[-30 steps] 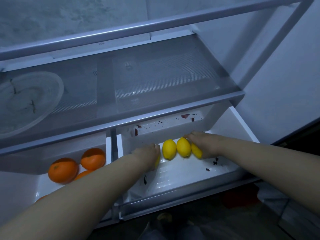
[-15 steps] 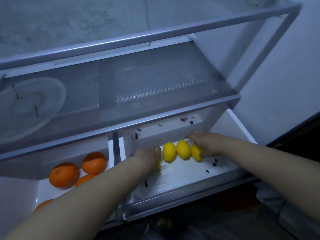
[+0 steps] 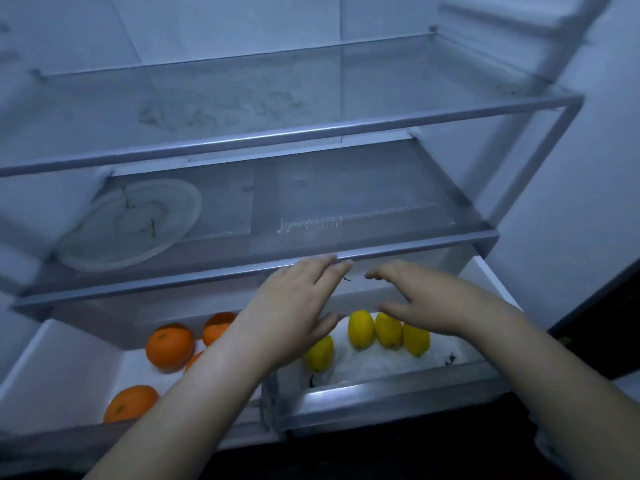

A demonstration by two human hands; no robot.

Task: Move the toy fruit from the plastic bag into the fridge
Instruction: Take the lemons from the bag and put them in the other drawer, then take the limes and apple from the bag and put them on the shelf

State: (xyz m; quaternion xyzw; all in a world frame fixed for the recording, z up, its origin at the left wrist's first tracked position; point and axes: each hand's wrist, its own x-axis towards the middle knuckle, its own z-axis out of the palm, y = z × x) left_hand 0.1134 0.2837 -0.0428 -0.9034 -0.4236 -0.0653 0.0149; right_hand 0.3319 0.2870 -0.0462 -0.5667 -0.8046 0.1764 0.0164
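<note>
Toy fruit (image 3: 388,330) lies in the two bottom drawers of the fridge (image 3: 242,29). Four yellow lemons (image 3: 361,329) are in the right drawer (image 3: 398,386): three in a row toward its back, the fourth nearer its front left corner, partly hidden by the left hand (image 3: 291,320). Oranges (image 3: 169,347) sit in the left drawer (image 3: 69,362); the forearm covers some, so I can't count them. Left hand and right hand (image 3: 436,299) hover over the lemons, each grip open, fingers straight, holding nothing. A blurred plate (image 3: 128,226) rests on the glass shelf (image 3: 346,209) above.
</note>
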